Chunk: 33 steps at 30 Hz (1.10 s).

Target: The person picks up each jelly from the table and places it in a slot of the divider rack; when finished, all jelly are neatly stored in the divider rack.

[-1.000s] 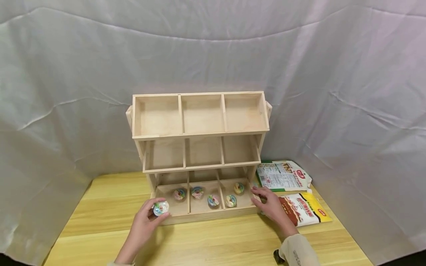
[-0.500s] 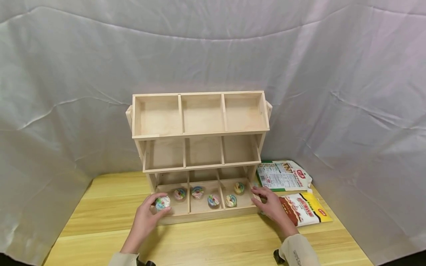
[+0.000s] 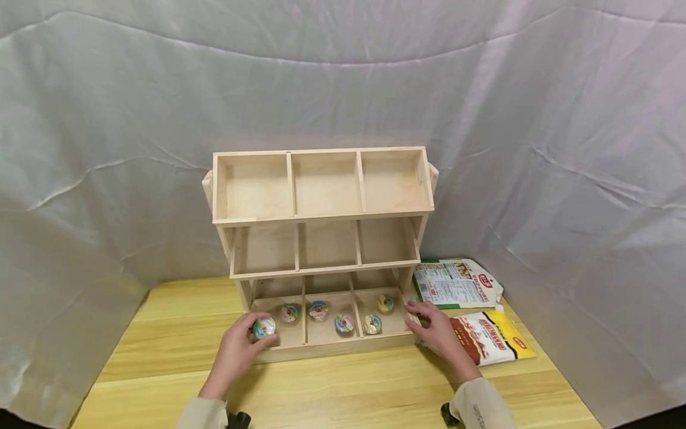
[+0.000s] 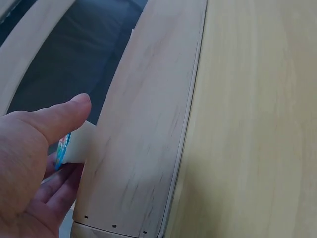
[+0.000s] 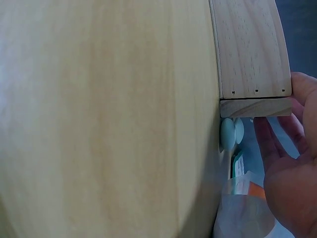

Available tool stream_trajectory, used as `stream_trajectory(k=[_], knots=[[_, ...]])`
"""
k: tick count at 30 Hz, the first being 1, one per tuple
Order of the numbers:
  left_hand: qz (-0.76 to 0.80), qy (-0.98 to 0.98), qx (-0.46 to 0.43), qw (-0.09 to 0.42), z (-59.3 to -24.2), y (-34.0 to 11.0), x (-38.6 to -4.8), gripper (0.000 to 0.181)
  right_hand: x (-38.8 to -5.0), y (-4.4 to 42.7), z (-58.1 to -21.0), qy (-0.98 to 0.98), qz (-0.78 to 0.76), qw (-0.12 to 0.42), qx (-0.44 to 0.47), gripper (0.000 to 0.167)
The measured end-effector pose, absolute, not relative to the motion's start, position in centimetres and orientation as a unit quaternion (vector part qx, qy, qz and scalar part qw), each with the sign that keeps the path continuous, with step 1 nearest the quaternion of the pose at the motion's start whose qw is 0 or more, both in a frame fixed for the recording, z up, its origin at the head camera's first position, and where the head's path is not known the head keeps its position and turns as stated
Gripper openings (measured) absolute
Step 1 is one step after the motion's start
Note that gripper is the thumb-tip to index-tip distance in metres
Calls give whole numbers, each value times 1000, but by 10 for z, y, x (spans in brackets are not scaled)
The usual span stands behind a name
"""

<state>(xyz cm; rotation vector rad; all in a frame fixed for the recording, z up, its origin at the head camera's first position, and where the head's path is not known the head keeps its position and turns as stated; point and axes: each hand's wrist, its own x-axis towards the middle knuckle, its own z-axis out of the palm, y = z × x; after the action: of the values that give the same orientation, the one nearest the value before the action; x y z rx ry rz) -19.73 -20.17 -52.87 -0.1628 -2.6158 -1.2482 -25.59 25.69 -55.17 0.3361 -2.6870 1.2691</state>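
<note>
A wooden three-tier display rack [image 3: 321,219] stands on the table, each tier split into three compartments. At its bottom left compartment, my left hand [image 3: 234,351] holds a small jelly cup [image 3: 264,328] with a shiny printed lid between thumb and fingers. In the left wrist view the cup [image 4: 79,144] is partly hidden by the thumb, behind the front board. My right hand [image 3: 436,333] grips the right end of the bottom tier, thumb at the inner edge and fingers outside. Other jelly cups lie in the bottom tier: one at left [image 3: 289,313], two in the middle, two at right.
Right of the rack lie a yellow, white and brown printed bag [image 3: 490,338] and, behind it, a green-edged printed package [image 3: 455,283]. Pale green rounded pieces [image 5: 230,133] sit beside the rack's right end. A grey cloth [image 3: 332,101] hangs behind and at both sides.
My left hand has moved slightly right and farther in, bringing its jelly cup from the front left corner into the bottom left compartment. The right hand keeps its place.
</note>
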Motion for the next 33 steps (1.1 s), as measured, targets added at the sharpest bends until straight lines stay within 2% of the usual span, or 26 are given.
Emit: stream_trajectory(k=[28, 33], knots=[[-325, -930, -101, 142, -544, -204, -211, 47, -255, 257, -550, -896, 422, 79, 116, 38], [-311, -931, -110, 158, -546, -205, -212, 47, -255, 258, -551, -898, 416, 84, 118, 38]])
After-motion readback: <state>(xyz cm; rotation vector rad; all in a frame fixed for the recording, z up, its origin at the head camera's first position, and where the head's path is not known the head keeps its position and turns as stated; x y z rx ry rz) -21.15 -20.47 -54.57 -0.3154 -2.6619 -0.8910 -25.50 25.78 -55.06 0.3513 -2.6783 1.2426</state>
